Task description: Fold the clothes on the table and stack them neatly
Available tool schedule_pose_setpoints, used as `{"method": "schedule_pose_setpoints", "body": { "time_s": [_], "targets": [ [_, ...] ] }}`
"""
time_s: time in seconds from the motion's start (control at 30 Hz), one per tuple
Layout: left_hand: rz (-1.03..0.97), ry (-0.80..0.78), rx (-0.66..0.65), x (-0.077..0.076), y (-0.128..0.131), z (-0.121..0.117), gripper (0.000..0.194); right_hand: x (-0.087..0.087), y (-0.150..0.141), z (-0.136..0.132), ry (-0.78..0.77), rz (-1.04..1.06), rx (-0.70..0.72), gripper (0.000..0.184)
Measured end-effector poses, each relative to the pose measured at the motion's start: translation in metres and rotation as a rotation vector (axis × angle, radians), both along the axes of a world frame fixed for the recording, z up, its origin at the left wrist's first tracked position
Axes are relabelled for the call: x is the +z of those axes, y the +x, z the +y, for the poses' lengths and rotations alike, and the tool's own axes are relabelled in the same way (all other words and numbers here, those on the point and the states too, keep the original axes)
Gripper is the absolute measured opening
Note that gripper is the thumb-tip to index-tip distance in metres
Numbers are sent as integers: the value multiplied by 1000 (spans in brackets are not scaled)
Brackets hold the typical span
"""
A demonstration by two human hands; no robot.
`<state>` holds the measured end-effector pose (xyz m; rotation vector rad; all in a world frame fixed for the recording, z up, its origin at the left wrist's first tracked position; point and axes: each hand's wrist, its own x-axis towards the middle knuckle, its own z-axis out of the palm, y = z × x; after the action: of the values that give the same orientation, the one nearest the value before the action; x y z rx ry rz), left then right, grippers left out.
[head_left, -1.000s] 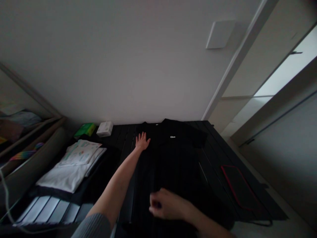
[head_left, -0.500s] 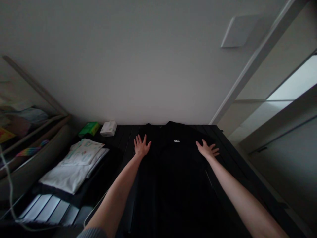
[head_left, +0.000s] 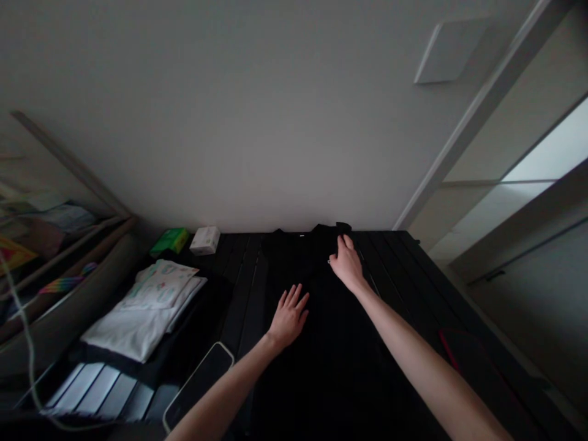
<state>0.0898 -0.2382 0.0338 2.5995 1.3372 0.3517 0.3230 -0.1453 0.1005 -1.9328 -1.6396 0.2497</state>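
A black T-shirt [head_left: 312,343] lies spread on a dark slatted surface [head_left: 390,269], its collar at the far side. My left hand [head_left: 288,317] rests flat on the middle of the shirt with its fingers spread. My right hand [head_left: 346,264] is on the shirt's far right shoulder, beside the collar, fingers close together. A small fold of black cloth [head_left: 343,228] rises just past those fingertips. A small white tag on the shirt [head_left: 329,261] is mostly hidden by the right hand. Whether that hand grips the cloth, I cannot tell.
Left of the shirt lie a black smartphone [head_left: 198,386], a folded white cloth [head_left: 133,327] under a printed packet [head_left: 160,285], a green box [head_left: 169,241] and a small white box [head_left: 204,240]. A dark red-edged item [head_left: 452,358] lies at right. A wall stands behind.
My right hand has moved inward from the shoulder edge toward the collar, and a fold now rises past it. My left hand has slid toward me along the shirt.
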Motion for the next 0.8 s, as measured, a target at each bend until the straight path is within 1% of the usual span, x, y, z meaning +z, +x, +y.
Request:
{"method": "schedule_pose_setpoints", "body": {
  "time_s": [0.07, 0.1, 0.2, 0.27, 0.33, 0.4, 0.47, 0.57, 0.63, 0.7, 0.8],
  "targets": [
    [-36, 5, 9, 3, -4, -17, 46, 11, -36, 10, 18, 66, 119, 73],
    [-54, 4, 21, 6, -7, -23, 45, 13, -53, 16, 5, 110, 188, 75],
    [-81, -8, 55, 15, -16, -40, 45, 12, -98, 26, -71, 209, 384, 75],
    [-75, -26, 68, 19, -24, -52, 46, 6, -115, 23, -105, 229, 464, 75],
    [-60, -48, 68, 18, -32, -66, 49, -1, -119, 9, -119, 207, 494, 72],
    [-45, -60, 54, 14, -42, -83, 51, -9, -112, -14, -139, 155, 484, 66],
    [-28, -48, 40, 8, -50, -101, 54, -17, -98, -47, -175, 95, 437, 60],
    [-8, 4, 38, 2, -59, -130, 56, -29, -76, -106, -253, 32, 338, 57],
    [1, 32, 36, 0, -63, -148, 56, -33, -65, -148, -300, -1, 284, 52],
    [13, 43, 25, 1, -68, -164, 55, -33, -55, -186, -351, -37, 266, 42],
    [27, 41, 3, 1, -77, -183, 54, -22, -43, -234, -452, -184, 266, 36]
  ]
}}
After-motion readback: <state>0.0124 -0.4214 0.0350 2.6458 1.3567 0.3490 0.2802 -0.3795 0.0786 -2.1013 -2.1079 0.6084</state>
